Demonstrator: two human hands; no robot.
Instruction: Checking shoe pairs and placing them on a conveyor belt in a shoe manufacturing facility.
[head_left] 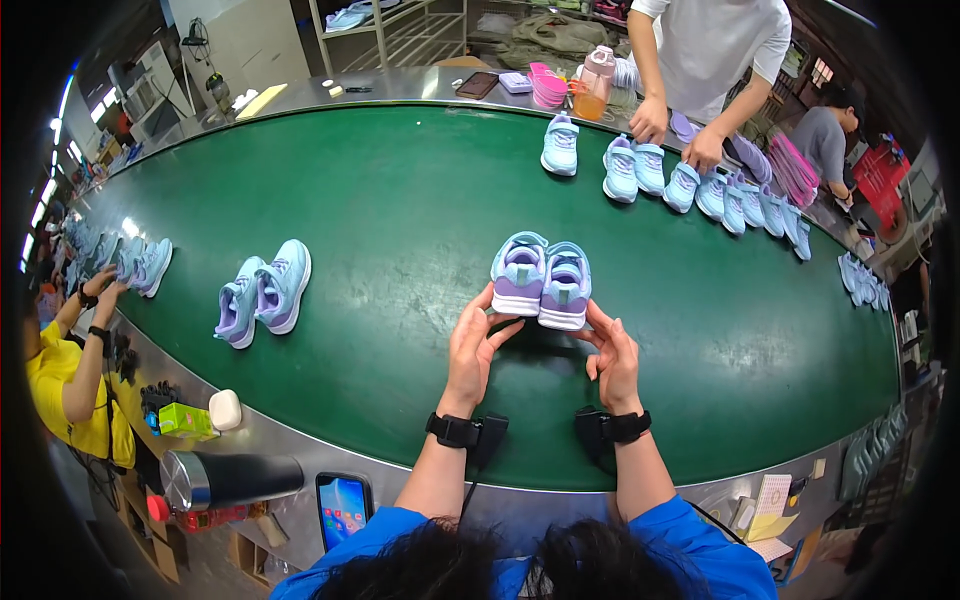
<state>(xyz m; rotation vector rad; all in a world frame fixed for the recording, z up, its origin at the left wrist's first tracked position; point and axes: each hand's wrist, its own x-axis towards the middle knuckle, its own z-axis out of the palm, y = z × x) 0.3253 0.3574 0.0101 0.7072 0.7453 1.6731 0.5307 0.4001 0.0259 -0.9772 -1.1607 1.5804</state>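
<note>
A pair of light blue and purple children's sneakers (519,274) stands side by side in front of me, heels toward me, over the green work surface (400,300). My left hand (474,345) grips the left sneaker at its outer side and heel, thumb and fingers curved around the sole. On the other side, my right hand (614,358) holds the right sneaker (566,287) by its outer heel edge. Some fingertips are hidden by the soles. Another pair of matching sneakers (283,287) rests to the left, toes pointing away.
Across the surface, a person in white (715,55) handles a row of sneakers (712,195). At far left, a person in yellow (80,385) reaches toward more sneakers (150,266). A black tumbler (240,480) and a phone (343,508) lie along the near metal edge.
</note>
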